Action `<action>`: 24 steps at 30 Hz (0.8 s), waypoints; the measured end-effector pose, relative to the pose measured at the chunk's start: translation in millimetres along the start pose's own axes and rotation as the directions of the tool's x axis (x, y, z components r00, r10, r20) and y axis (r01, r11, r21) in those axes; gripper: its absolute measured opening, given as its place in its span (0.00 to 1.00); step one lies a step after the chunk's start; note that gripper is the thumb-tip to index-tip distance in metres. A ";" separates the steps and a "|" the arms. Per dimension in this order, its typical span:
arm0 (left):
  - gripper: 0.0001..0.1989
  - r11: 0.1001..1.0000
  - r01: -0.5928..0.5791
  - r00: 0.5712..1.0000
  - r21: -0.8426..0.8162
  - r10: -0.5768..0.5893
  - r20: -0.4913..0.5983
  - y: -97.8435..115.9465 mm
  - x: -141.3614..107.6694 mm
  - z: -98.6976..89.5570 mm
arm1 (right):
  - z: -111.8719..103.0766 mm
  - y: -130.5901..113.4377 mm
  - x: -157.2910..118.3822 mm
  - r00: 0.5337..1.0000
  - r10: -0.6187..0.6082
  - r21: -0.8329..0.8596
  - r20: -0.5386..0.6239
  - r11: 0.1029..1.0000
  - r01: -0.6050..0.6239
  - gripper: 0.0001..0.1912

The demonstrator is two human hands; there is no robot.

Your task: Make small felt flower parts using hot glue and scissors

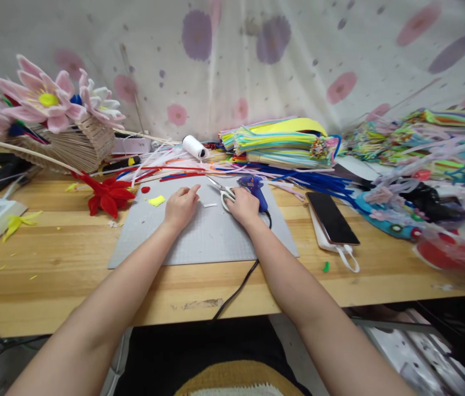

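My right hand (244, 205) is closed on the handles of a pair of scissors (217, 185) with pale grips. Their blades point away to the upper left over the grey cutting mat (211, 242). My left hand (181, 208) rests on the mat with its fingers curled together; what they hold, if anything, is hidden. A small white strip (210, 205) lies between the hands. Left of my left hand are a yellow scrap (157, 201) and a small red piece (145, 190). Just behind my right hand lies a blue glue gun (254, 190).
A red flower (111, 196) and a basket (79, 144) of pink flowers stand left. Bundles of pipe cleaners (277, 144) and a white spool (193, 147) line the back. A phone (331, 217) lies right. The glue gun's black cord (238, 290) crosses the front edge.
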State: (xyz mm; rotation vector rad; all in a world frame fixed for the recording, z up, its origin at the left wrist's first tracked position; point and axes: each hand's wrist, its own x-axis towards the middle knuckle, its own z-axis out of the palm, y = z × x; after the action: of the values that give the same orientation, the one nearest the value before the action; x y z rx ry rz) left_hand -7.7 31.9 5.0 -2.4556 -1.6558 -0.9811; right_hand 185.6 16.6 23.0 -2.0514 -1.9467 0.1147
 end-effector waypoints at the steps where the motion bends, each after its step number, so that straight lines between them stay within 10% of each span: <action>1: 0.18 1.000 -0.009 1.000 0.017 0.009 -0.003 -0.4 0.1 0.8 | -0.5 -0.3 0.2 1.000 0.004 -0.003 0.007 1.000 -0.004 0.18; 12: 0.31 0.993 -0.121 0.991 0.002 0.121 0.055 -2.3 -9.9 -5.0 | -1.3 -0.3 -1.1 0.999 -0.032 -0.010 0.008 0.999 0.032 0.17; 24: 0.32 0.990 0.001 0.999 -0.138 -0.006 -0.036 -2.8 -10.0 -8.8 | -3.1 -3.0 -0.8 1.000 -0.018 -0.014 0.023 1.000 0.018 0.16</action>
State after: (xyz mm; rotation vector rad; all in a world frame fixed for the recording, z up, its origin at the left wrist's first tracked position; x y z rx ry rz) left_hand -16.7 21.8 6.0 -2.5028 -1.6346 -1.1711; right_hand 183.5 15.4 26.6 -2.0497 -1.9847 0.1218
